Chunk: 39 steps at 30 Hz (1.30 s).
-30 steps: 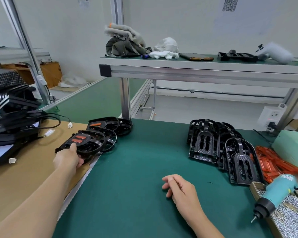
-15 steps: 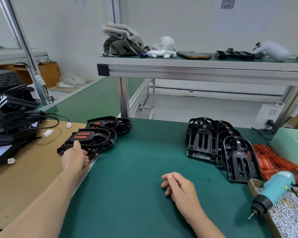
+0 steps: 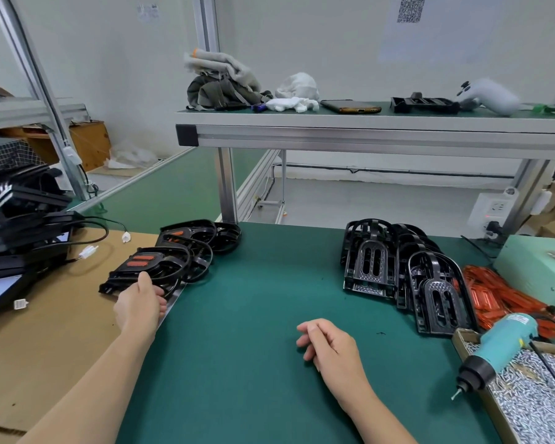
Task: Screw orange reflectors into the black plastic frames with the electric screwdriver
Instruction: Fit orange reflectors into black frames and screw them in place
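My left hand [image 3: 140, 304] grips the near edge of a black plastic frame [image 3: 154, 267] that carries two orange reflectors; the thumb lies on top. That frame rests on a pile of similar frames [image 3: 202, 241] at the left edge of the green mat. My right hand [image 3: 329, 347] rests on the mat with loosely curled fingers and holds nothing. A row of bare black frames [image 3: 370, 261] leans at the right, beside a heap of orange reflectors [image 3: 497, 299]. The teal electric screwdriver [image 3: 500, 346] lies across a box of screws [image 3: 532, 402].
A raised shelf [image 3: 366, 136] holds cloths, a phone [image 3: 350, 107] and a white controller [image 3: 491, 97]. Black equipment with cables [image 3: 20, 238] sits on the cardboard at left. A mint-green box [image 3: 539, 267] and a wall socket [image 3: 494, 213] are at the right.
My left hand has shifted a little to the right along the frame's near edge, still holding it. My right hand has stayed where it was.
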Tool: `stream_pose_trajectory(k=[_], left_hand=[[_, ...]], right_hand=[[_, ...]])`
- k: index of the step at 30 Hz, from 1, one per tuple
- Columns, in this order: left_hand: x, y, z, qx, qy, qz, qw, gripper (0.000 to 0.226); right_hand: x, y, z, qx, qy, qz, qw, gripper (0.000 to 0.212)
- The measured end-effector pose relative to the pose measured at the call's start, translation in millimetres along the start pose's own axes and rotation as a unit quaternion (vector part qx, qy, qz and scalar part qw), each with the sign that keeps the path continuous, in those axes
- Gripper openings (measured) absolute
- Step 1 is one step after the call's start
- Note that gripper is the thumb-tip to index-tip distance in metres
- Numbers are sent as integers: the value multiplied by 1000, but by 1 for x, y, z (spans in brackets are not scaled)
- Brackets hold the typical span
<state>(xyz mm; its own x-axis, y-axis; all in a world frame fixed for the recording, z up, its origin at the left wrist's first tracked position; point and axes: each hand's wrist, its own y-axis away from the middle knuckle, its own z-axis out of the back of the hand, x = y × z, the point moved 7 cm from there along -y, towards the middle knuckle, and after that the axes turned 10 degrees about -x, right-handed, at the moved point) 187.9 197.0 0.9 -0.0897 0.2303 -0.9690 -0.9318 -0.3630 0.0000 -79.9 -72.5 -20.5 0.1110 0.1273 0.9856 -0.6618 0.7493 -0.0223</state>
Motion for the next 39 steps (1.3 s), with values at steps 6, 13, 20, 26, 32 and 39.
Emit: stream_pose_trajectory(k=[6, 13, 20, 26, 32, 39], left_hand=[[-11, 50, -34, 75, 6, -55, 996, 51], [-8, 154, -90, 247, 7, -86, 965, 50], [-4, 226, -99, 297, -104, -235, 920, 47], [-5, 230, -94, 283, -86, -268, 917, 45], [-3, 232, -93, 290, -74, -247, 922, 43], [-4, 232, -94, 293, -78, -241, 922, 43]], right_hand=[[2, 1, 0, -2, 4, 3, 1000, 27], [6, 2, 2, -10, 18, 15, 1000, 24], [13, 5, 7, -26, 64, 38, 997, 20], [43, -15, 36, -100, 107, 69, 987, 16], [78, -75, 105, -190, 300, 120, 927, 23], [58, -124, 159, -213, 560, 59, 798, 49]])
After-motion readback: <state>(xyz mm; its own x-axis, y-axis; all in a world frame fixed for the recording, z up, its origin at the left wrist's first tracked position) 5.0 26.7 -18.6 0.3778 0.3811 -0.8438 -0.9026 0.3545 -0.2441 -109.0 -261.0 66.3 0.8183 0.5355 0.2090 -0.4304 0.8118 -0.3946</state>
